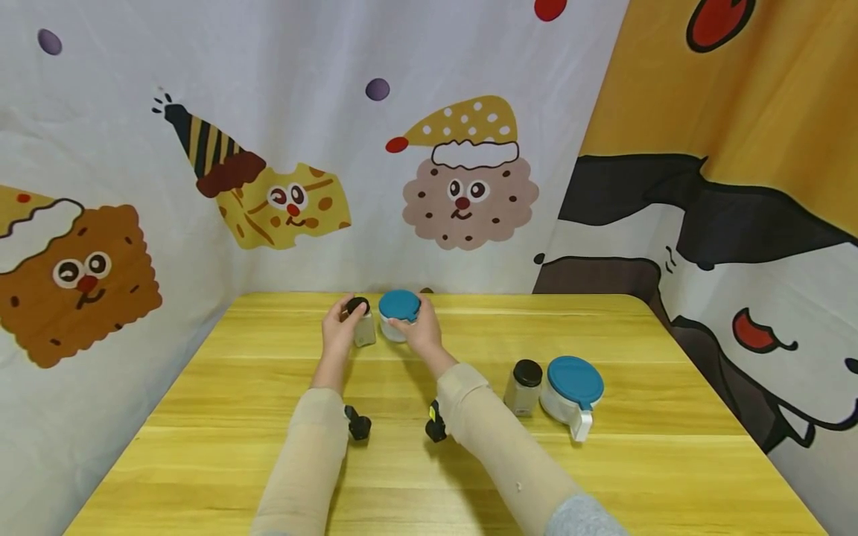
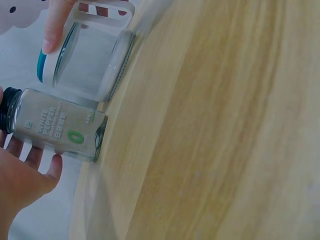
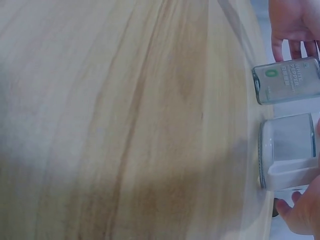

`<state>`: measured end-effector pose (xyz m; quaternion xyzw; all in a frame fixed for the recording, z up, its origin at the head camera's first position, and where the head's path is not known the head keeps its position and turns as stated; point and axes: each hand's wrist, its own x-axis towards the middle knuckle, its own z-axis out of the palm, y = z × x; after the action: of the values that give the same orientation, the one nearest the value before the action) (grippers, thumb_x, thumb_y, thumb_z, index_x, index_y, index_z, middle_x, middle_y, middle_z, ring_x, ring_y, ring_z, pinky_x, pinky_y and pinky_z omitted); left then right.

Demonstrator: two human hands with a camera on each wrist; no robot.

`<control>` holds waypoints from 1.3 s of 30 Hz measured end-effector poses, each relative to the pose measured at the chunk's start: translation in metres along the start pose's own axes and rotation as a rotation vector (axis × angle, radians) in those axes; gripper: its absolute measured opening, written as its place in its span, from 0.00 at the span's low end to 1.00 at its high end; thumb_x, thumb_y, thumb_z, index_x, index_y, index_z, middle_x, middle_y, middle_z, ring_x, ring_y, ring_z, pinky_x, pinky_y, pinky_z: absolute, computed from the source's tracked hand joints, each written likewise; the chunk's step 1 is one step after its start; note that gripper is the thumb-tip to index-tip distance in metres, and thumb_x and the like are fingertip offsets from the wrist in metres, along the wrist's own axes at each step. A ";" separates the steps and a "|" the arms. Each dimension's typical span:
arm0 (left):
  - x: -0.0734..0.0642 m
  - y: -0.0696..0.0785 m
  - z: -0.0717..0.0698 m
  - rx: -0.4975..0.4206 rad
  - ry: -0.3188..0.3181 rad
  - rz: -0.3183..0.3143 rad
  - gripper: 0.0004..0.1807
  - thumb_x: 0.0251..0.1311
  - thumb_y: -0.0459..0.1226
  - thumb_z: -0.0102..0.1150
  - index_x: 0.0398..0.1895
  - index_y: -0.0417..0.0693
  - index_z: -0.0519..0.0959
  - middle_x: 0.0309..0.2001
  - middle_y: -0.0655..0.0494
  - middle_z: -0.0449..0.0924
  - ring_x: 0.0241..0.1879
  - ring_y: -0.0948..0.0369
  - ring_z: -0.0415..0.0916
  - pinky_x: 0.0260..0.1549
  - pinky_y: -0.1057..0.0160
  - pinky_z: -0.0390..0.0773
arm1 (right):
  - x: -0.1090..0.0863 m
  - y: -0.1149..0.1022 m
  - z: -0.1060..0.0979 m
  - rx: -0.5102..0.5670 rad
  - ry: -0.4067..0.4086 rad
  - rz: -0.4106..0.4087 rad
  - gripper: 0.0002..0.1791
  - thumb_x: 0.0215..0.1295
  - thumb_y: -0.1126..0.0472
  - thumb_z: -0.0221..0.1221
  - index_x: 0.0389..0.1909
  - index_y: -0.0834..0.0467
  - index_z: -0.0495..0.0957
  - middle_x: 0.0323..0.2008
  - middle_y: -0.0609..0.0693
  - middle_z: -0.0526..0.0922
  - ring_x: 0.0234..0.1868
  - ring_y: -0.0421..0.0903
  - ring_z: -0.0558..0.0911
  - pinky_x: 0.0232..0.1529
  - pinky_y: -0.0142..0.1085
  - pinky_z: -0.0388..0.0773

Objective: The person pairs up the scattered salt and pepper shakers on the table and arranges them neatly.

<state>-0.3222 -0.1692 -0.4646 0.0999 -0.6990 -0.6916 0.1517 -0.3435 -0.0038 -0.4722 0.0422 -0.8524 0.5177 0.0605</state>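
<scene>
Tabletop, wood-grained: at right stand a black-capped jar and, just beside it, a blue-lidded canister. Farther off, near the back edge, the left hand grips a white-pepper jar by its cap; alongside, the right hand grasps a second canister. Behind hangs a cartoon-printed cloth.

Left hand gripping a black-lidded jar, right hand gripping a blue-lidded jar, near the far edge of a wood-grain table.
The two held jars are just beside each other. Nearer and to the right, a second black-lidded jar stands upright beside a second blue-lidded jar, whose white handle faces the near side. Beige sleeves cover the forearms; behind hangs cloth printed with cartoon faces.
</scene>
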 end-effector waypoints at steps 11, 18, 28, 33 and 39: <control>0.001 0.000 -0.001 0.013 -0.002 -0.006 0.27 0.62 0.42 0.62 0.64 0.44 0.72 0.61 0.44 0.69 0.57 0.50 0.66 0.55 0.53 0.67 | -0.001 0.001 0.002 0.012 0.030 -0.006 0.46 0.54 0.52 0.71 0.70 0.59 0.58 0.66 0.57 0.64 0.65 0.54 0.66 0.62 0.48 0.63; -0.001 0.000 -0.001 0.013 -0.011 -0.012 0.28 0.62 0.41 0.62 0.65 0.43 0.71 0.61 0.43 0.69 0.57 0.50 0.66 0.54 0.53 0.67 | 0.002 0.003 0.004 -0.029 0.022 -0.012 0.47 0.52 0.53 0.72 0.69 0.60 0.59 0.64 0.60 0.62 0.63 0.57 0.66 0.61 0.52 0.64; -0.004 -0.001 -0.001 0.016 -0.012 -0.007 0.28 0.62 0.41 0.63 0.64 0.43 0.72 0.61 0.43 0.69 0.56 0.50 0.66 0.54 0.54 0.68 | -0.003 0.001 0.004 0.088 0.018 0.013 0.47 0.52 0.57 0.72 0.69 0.60 0.57 0.65 0.59 0.62 0.64 0.58 0.65 0.61 0.53 0.62; -0.004 -0.002 -0.003 0.020 -0.021 -0.005 0.29 0.59 0.41 0.65 0.64 0.45 0.72 0.61 0.45 0.70 0.57 0.50 0.66 0.55 0.53 0.67 | -0.003 0.002 0.005 0.121 0.025 0.034 0.47 0.52 0.57 0.72 0.69 0.60 0.56 0.65 0.61 0.65 0.64 0.59 0.66 0.61 0.53 0.63; -0.003 -0.001 -0.007 0.049 -0.044 0.013 0.31 0.58 0.39 0.67 0.65 0.46 0.71 0.62 0.45 0.69 0.60 0.48 0.63 0.57 0.50 0.66 | -0.004 0.001 0.007 0.136 0.034 0.038 0.47 0.50 0.57 0.74 0.67 0.59 0.57 0.64 0.60 0.66 0.64 0.58 0.67 0.61 0.52 0.64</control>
<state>-0.3168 -0.1744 -0.4663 0.0839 -0.7194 -0.6754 0.1386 -0.3399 -0.0092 -0.4773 0.0214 -0.8148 0.5761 0.0620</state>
